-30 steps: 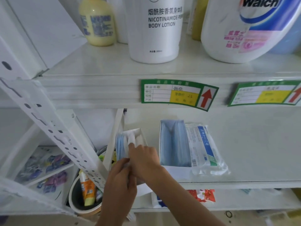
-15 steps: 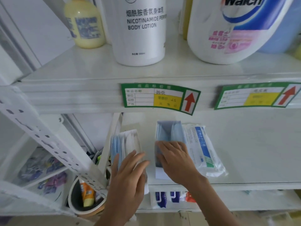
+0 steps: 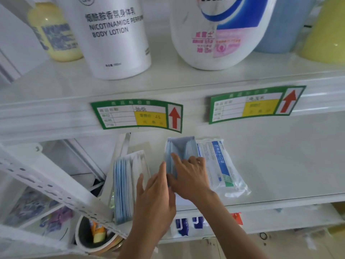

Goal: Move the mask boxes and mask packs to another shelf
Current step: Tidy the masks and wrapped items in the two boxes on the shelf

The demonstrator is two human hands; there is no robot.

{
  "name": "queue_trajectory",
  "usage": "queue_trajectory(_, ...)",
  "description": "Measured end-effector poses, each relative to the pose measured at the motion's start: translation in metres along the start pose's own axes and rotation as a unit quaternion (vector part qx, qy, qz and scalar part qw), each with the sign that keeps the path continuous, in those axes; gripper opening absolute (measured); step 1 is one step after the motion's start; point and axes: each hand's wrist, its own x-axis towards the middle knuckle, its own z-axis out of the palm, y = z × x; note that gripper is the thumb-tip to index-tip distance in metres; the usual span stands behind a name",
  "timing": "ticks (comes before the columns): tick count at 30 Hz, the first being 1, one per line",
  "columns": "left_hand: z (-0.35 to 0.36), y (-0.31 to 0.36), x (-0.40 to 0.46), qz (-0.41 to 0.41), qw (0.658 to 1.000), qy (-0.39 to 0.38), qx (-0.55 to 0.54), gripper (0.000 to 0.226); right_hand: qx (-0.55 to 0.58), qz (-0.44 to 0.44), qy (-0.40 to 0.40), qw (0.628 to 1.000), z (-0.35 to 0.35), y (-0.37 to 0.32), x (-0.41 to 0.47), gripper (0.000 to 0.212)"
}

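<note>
**Desk:** Fingers (image 3: 176,158) first — what are they doing?

**Photographer:** Spread and pressing. The right hand (image 3: 190,174) lies on the blue mask stack (image 3: 182,148), its forefinger stretched along the top and the other fingers curled over the far edge. It rests on the stack; I cannot tell whether it has truly gripped it. The left hand (image 3: 155,200) comes in just beside it, fingers apart, tips touching the stack's near side, holding nothing.

**Desk:** And around the hands?

**Photographer:** Right of the right hand, touching the stack, lies a sealed mask pack (image 3: 222,167) with a blue stripe. Left of the left hand stands an open mask box (image 3: 128,184), blue masks on edge inside it, at the shelf's end. All three sit on the middle shelf (image 3: 280,165). Beyond the fingertips, price tags (image 3: 138,114) line the edge of the shelf above, where a lotion bottle (image 3: 115,38) stands.

**Desk:** So how far along?

**Photographer:** My reading: barely begun. Nothing is lifted, and stack, pack and box all look yet to be moved. Some blue packets (image 3: 188,224) show below the wrists, too unclear to name.
</note>
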Motion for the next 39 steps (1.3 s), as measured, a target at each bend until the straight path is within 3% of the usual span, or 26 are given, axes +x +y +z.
queue_trajectory(6, 0.002, 0.001, -0.002, -0.042, 0.99, 0.076, -0.111, 0.069, 0.0, 0.036, -0.002, 0.999, 0.002, -0.006, 0.004, 0.077)
queue_trajectory(13, 0.003, 0.0, -0.006, -0.014, 0.999, 0.037, 0.009, 0.062, 0.049, 0.051, 0.006, 0.998, -0.005, -0.001, 0.005, 0.079)
queue_trajectory(16, 0.003, 0.003, -0.004, -0.004, 0.998, 0.017, 0.064, 0.056, 0.109, 0.042, 0.033, 0.993, -0.006, 0.01, 0.008, 0.065)
queue_trajectory(19, 0.004, 0.008, -0.003, 0.001, 0.997, -0.016, 0.081, 0.055, 0.108, 0.037, 0.031, 0.993, -0.008, 0.02, 0.009, 0.019)
queue_trajectory(24, 0.003, 0.005, 0.002, 0.022, 0.997, -0.037, 0.057, 0.058, 0.13, 0.063, 0.027, 0.989, -0.005, 0.021, 0.012, 0.047)
queue_trajectory(29, 0.003, -0.003, 0.001, 0.044, 0.998, -0.049, 0.013, 0.062, 0.144, 0.066, 0.037, 0.987, -0.006, 0.028, 0.017, 0.031)
queue_trajectory(32, 0.003, -0.005, -0.001, 0.043, 0.999, -0.03, 0.005, 0.048, 0.186, 0.095, 0.051, 0.977, -0.007, 0.032, 0.019, 0.027)
queue_trajectory(35, 0.002, -0.004, -0.002, 0.057, 0.998, -0.024, 0.022, 0.038, 0.233, 0.102, 0.062, 0.965, -0.009, 0.036, 0.019, 0.03)
queue_trajectory(39, 0.001, 0.01, 0.0, 0.074, 0.995, -0.03, 0.064, 0.047, 0.274, 0.099, 0.06, 0.955, -0.011, 0.041, 0.017, 0.041)
